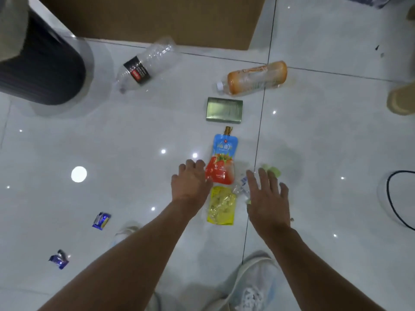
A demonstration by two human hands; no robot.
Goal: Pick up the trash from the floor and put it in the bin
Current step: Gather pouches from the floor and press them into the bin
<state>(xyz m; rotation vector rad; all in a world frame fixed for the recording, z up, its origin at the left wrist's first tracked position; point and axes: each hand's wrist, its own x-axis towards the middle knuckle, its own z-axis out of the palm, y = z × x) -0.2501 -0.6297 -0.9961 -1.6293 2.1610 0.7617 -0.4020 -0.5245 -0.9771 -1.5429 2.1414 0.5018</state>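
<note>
Both my hands are released and hold nothing: the left hand point(189, 182) hovers just left of the red-and-blue spouted pouch point(222, 160), and the right hand point(267, 196), fingers spread, is just right of it. The pouch lies flat on the floor point(125, 131) mid-scene, with the dark bin point(45, 70) far left. I judge it light, limp and slick, so I'd pinch the stiffer spout or an edge seam.
</note>
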